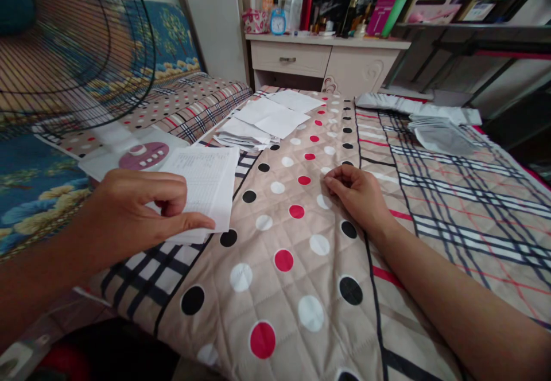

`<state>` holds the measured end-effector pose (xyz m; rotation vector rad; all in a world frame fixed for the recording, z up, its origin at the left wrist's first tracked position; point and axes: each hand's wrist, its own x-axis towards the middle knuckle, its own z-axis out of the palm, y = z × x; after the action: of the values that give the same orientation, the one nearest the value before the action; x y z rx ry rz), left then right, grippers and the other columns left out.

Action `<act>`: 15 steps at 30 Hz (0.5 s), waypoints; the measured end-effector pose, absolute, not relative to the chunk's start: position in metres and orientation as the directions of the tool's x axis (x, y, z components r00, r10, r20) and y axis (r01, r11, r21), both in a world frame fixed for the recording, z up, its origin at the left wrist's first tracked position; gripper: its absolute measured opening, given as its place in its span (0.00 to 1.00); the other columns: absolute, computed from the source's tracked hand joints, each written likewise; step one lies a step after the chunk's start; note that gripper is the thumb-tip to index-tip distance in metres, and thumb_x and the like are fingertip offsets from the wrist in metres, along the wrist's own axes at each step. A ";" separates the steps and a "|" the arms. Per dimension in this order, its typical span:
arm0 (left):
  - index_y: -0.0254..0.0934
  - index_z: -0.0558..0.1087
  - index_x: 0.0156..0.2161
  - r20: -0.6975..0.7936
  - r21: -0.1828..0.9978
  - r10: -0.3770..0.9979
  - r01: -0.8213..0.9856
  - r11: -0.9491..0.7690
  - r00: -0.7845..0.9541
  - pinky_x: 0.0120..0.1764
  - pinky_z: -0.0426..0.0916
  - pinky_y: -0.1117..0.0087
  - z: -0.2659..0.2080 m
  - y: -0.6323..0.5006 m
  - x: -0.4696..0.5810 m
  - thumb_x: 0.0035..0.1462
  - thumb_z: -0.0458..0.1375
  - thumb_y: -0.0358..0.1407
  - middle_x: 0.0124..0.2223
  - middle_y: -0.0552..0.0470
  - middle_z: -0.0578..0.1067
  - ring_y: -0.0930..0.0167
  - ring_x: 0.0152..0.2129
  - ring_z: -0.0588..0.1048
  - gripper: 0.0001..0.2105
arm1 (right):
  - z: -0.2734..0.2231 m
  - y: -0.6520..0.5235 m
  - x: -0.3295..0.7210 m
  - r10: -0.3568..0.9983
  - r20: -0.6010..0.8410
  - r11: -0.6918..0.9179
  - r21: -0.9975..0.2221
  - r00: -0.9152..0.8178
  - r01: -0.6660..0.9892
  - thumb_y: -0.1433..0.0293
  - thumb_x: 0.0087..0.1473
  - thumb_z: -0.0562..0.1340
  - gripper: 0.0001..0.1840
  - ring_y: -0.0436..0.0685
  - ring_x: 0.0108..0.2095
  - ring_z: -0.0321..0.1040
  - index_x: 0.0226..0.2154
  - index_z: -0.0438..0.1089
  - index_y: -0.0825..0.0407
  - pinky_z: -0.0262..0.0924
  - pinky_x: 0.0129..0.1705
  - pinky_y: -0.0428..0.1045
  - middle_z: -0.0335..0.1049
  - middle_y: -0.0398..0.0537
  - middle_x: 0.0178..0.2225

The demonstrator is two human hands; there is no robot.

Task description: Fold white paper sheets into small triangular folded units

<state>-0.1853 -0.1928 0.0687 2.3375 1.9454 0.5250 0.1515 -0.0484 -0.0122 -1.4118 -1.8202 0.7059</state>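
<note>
My left hand (146, 203) is over a stack of printed sheets (206, 180) at the bed's left side. Its fingers are curled, and the thumb stretches out apart from them, its tip at the stack's lower right edge. No sheet shows between thumb and fingers. My right hand (357, 191) rests on the dotted quilt (318, 278), thumb and forefinger tips pressed together with nothing visible in them. Beyond the printed stack lies a loose pile of white papers (271, 117), some overlapping at angles.
A fan (77, 42) with a purple control panel (144, 156) stands at left, close to my left arm. Grey-white packets (443, 131) lie at the bed's far right, beside a long white package (413, 105). A cabinet (293, 57) with bottles and a blue clock (278, 21) stands behind.
</note>
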 end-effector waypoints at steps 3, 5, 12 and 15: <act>0.39 0.61 0.20 0.094 0.023 0.988 0.992 -0.123 0.121 0.25 0.47 0.70 0.060 -0.161 -0.191 0.41 0.64 0.55 0.20 0.56 0.65 0.72 0.19 0.59 0.24 | -0.013 -0.048 0.152 0.965 0.217 0.261 -0.772 -0.146 0.580 0.63 0.52 0.60 0.09 0.52 0.23 0.65 0.30 0.71 0.51 0.54 0.24 0.46 0.72 0.44 0.24; 0.40 0.62 0.23 0.015 -0.011 0.995 0.995 -0.102 0.102 0.26 0.48 0.68 0.047 -0.156 -0.199 0.40 0.64 0.57 0.24 0.54 0.68 0.69 0.21 0.63 0.24 | -0.013 -0.048 0.151 0.965 0.217 0.263 -0.772 -0.149 0.579 0.63 0.52 0.61 0.09 0.52 0.23 0.65 0.30 0.71 0.51 0.54 0.24 0.46 0.72 0.44 0.23; 0.40 0.65 0.27 -0.095 0.025 0.981 0.986 -0.168 0.169 0.31 0.55 0.66 0.036 -0.164 -0.205 0.47 0.58 0.57 0.29 0.52 0.69 0.66 0.26 0.68 0.21 | -0.010 -0.050 0.150 0.967 0.208 0.253 -0.771 -0.144 0.584 0.63 0.52 0.61 0.09 0.51 0.21 0.64 0.29 0.71 0.51 0.52 0.23 0.46 0.72 0.44 0.22; 0.40 0.67 0.30 -0.117 0.014 0.976 0.983 -0.182 0.182 0.32 0.56 0.66 0.043 -0.167 -0.200 0.47 0.58 0.56 0.32 0.51 0.70 0.66 0.27 0.69 0.19 | -0.010 -0.051 0.150 0.966 0.211 0.257 -0.775 -0.148 0.577 0.63 0.52 0.61 0.08 0.52 0.22 0.64 0.29 0.71 0.50 0.52 0.23 0.46 0.72 0.44 0.22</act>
<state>-0.1999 -0.1672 0.0428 2.3478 1.9514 -0.1240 0.1503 -0.0507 -0.0099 -1.4074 -1.8249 0.7004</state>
